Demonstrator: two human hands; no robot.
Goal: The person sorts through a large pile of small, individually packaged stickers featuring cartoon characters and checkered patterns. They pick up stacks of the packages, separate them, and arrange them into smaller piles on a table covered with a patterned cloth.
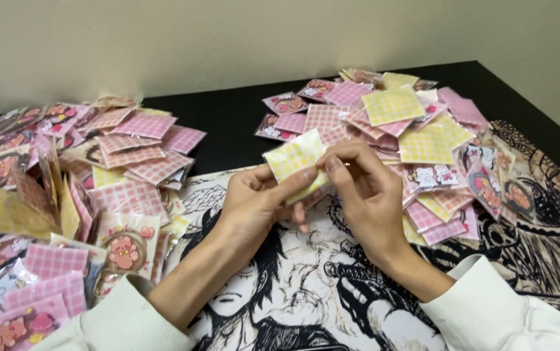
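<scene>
My left hand (257, 198) and my right hand (364, 188) meet above the middle of the table and both pinch one small yellow checked packet (293, 159). The left thumb lies across its lower edge; the right fingertips grip its right side. The packet is tilted, and part of it is hidden behind the fingers. Both wrists come out of white sleeves at the bottom of the view.
A heap of pink and yellow checked packets (416, 130) lies to the right, a larger heap (78, 188) with cartoon bear packets to the left. A black-and-white comic drawing mat (306, 292) covers the black table (228, 114). A beige wall stands behind.
</scene>
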